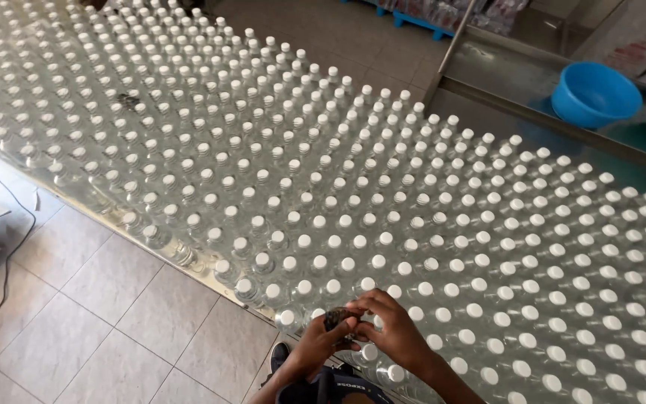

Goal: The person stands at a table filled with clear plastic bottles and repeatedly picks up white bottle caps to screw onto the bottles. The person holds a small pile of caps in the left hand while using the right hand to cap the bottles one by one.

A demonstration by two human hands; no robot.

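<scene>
Leftmost, only pale floor tiles [76,299] crossed by a thin dark cable [9,247], with a grey box corner at the very edge. Then the metal table edge [188,265], running diagonally, packed right up to its lip with clear plastic bottles [338,187]. Hundreds upon hundreds, upright, shoulder to shoulder, in slanting rows. Capped in white everywhere, as far as can be made out; no open neck visible anywhere in the field. Judged from that alone: capping done across the whole table. No telling apart of handled and unhandled bottles by any visible mark.

Bottom centre, at the near edge of the table: left hand [321,340], raised from below, wrist bent, fingers curled narrow around a small dark object [338,318]. Too small and too hidden for naming. Just right of it, right hand [394,333], forearm slanting in from the lower right, fingers folded inward onto the same object, thumb tucked beneath. Both hands touching each other, hovering just above the nearest caps, one capped bottle [368,352] directly under the palms. Below the wrists, a dark shoe [279,355] on the tiles.

Far right, beyond the bottles: a blue basin [596,93] on a wet metal trough.
</scene>
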